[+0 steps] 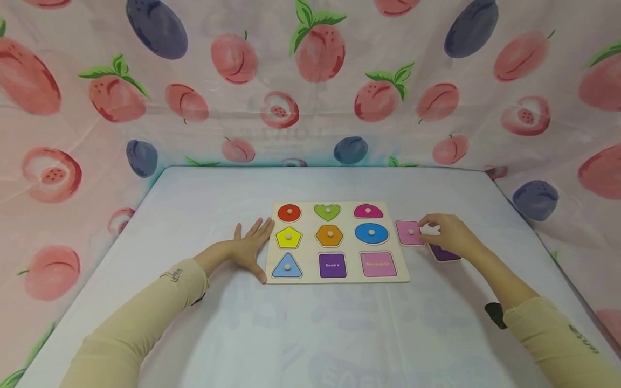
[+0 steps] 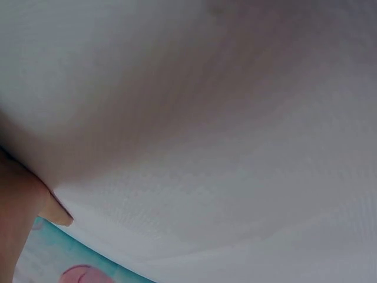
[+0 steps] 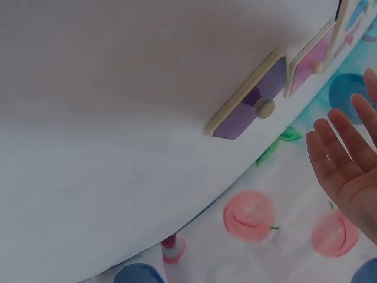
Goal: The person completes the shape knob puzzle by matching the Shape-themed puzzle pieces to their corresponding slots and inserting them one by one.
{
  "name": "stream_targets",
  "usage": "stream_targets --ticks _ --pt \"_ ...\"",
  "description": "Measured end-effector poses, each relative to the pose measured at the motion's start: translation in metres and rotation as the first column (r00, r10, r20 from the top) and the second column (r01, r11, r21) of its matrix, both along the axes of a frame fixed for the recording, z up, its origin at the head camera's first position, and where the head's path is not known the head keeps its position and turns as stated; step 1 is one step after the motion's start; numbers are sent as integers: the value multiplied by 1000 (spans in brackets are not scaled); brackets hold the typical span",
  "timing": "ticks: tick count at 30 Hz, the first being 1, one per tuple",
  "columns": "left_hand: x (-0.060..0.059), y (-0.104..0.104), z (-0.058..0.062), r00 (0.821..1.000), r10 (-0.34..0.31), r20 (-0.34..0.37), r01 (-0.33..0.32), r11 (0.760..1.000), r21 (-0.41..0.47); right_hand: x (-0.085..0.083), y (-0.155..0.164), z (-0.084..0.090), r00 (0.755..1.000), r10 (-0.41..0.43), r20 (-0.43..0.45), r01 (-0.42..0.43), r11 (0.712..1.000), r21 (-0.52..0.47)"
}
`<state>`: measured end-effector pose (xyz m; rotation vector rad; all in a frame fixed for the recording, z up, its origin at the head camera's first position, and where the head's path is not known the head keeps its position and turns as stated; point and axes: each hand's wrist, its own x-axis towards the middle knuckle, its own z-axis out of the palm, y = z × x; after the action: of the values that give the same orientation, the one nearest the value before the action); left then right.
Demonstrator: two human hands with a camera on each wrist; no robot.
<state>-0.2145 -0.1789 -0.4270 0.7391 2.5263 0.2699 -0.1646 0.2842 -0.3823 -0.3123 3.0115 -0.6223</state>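
A wooden shape-puzzle board [image 1: 305,275] lies on the table. Several knobbed pieces sit in it, including a blue triangle [image 1: 287,272] and a yellow pentagon [image 1: 288,244]. Its purple "Square" and pink "Rectangular" spaces hold no piece. My left hand [image 1: 246,249] spreads its fingers along the board's left edge, thumb at the lower corner. To the board's right lie a pink knobbed piece [image 1: 404,237] and a purple knobbed piece [image 3: 244,115]. Over these two hovers my right hand [image 1: 451,235], fingertips beside the pink piece; the right wrist view shows its fingers [image 3: 339,141] extended, holding nothing.
A white cloth covers the table [image 1: 339,328]. Fruit-printed fabric [image 1: 310,129] hangs behind it and on both sides. The blue oval [image 1: 371,241] and magenta half circle [image 1: 364,214] stand along the board's right side, nearest the loose pieces.
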Motion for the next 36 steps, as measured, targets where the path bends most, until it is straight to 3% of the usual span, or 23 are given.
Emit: stream_targets --ticks 9,18,36 --pt "0 0 1 1000 -3 5 3 1000 7 0 17 -1 999 -4 54 4 1000 -8" --pt "0 0 0 1000 7 2 -7 1000 1 -3 41 -11 988 152 28 -150 987 -50" --pt "1 0 2 1000 4 5 -4 1000 0 -9 78 -31 975 176 136 -153 974 -165"
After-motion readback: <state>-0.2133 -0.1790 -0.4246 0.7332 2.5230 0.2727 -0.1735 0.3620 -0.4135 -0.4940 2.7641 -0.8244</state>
